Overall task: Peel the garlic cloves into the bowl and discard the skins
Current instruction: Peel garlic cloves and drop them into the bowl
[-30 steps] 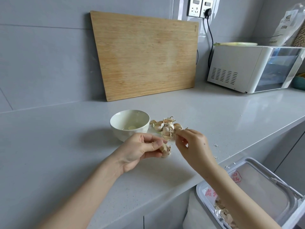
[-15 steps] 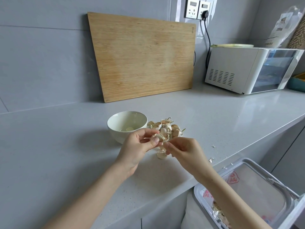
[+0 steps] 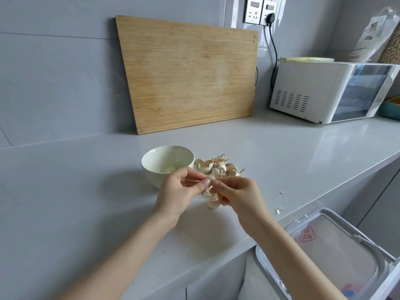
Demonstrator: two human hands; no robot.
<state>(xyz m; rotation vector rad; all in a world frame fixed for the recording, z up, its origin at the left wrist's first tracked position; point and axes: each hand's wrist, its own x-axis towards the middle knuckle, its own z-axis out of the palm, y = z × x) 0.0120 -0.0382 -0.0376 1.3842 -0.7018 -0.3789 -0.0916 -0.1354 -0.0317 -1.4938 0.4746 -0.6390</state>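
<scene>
My left hand (image 3: 179,191): thumb and forefinger pinched one end of a garlic clove (image 3: 210,178), just in front of the bowl (image 3: 151,176).
My right hand (image 3: 238,197): fingertips curled in and nipped the clove's other end, where loose skin (image 3: 208,191) hung down.
Clove: small, light and firm. I judged the bare flesh would be slick, so gripping the ends suited best.
Skin: papery and dry, likely to tear into flakes and cling.
Pile of unpeeled cloves (image 3: 218,167): on the counter (image 3: 86,191), just beside the bowl's right side.
Bowl contents: one pale peeled clove (image 3: 170,169).
Bin (image 3: 320,211): open, below the counter edge, to my right.
</scene>
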